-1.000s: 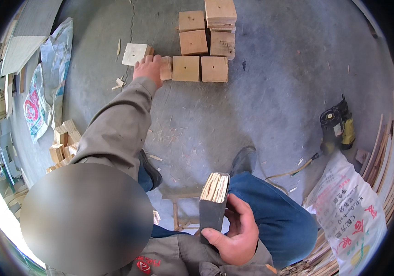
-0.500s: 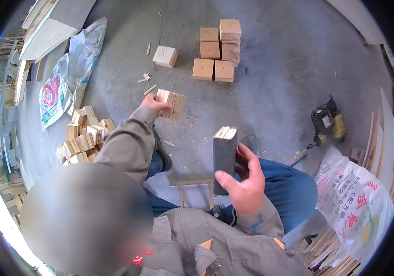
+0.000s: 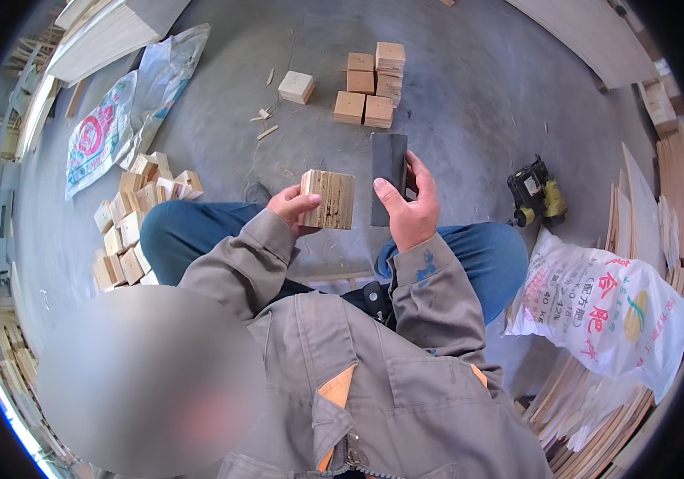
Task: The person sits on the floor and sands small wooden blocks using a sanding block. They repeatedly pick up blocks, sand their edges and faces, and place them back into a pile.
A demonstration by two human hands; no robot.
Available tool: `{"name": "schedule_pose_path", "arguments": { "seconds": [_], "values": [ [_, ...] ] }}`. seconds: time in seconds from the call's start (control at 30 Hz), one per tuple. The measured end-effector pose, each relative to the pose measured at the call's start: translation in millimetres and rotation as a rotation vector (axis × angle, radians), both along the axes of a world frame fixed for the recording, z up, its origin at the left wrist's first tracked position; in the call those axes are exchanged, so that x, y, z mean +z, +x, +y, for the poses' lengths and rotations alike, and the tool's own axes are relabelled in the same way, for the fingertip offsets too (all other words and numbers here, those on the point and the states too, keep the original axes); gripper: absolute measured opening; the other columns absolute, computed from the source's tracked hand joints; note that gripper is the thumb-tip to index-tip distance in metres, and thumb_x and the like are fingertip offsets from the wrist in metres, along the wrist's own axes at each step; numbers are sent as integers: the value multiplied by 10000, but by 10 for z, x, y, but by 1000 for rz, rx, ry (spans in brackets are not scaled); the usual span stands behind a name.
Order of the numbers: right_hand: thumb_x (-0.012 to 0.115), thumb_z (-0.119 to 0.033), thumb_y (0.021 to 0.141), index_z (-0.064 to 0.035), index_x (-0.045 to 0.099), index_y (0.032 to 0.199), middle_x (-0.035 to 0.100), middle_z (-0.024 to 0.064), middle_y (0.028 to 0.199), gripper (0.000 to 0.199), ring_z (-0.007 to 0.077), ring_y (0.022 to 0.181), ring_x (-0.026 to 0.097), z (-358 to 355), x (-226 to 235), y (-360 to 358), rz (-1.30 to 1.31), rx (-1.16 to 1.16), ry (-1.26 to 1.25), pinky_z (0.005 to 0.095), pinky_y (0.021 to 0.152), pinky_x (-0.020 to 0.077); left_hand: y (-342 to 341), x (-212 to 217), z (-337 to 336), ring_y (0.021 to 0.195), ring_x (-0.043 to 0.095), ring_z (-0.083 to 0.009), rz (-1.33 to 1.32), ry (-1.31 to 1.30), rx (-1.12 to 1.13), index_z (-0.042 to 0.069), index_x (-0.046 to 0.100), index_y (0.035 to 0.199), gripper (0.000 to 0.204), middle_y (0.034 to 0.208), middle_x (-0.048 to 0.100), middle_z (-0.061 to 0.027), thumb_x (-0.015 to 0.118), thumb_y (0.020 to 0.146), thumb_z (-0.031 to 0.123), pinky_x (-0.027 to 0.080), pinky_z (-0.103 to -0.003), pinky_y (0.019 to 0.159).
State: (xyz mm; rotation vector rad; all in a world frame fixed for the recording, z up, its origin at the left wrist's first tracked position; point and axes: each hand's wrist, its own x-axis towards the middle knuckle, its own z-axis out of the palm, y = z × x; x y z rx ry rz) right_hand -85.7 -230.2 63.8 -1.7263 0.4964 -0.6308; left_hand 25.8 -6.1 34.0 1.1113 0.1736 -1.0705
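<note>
— L hand (image 3: 294, 209)?
— Pinching layered wood blk (image 3: 331, 201) btwn thumb & fingers, held above floor (image 3: 470, 112), in front of jacket (image 3: 294, 351).
— R hand (image 3: 415, 209)?
— Clasping dk-gray bar (image 3: 391, 164), thumb on its face, just beside blk, gap btwn.
— Nearby?
— Grouped wood blks (image 3: 349, 107) on floor ahead; black-&-yellow tool (image 3: 540, 193) on floor, R side.

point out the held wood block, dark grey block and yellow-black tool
Held wood block (image 3: 332, 200), head view: striped side.
Dark grey block (image 3: 390, 163), head view: broad face.
Yellow-black tool (image 3: 537, 191), head view: middle of its body.
</note>
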Motion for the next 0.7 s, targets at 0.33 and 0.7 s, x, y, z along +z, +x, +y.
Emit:
{"name": "schedule_pose_path", "arguments": {
  "seconds": [0.33, 0.7],
  "values": [
    [701, -118, 971, 27, 513, 1458, 669, 129, 1219, 542, 178, 1056, 659, 192, 41, 21, 39, 92, 790, 298, 942, 533, -157, -63, 27, 1316, 605, -338, 305, -168, 137, 157, 472, 1531, 575, 1448, 605, -143, 595, 1034, 419, 495, -629, 1063],
    [658, -184, 1002, 38, 548, 1389, 666, 108, 1224, 460, 192, 1090, 653, 37, 14, 145, -31, 144, 1138, 344, 948, 533, -168, -73, -99, 1399, 503, -388, 277, -598, 8, 60, 372, 1572, 804, 1535, 505, -188, 743, 902, 305, 379, -594, 1177]
  ]
}}
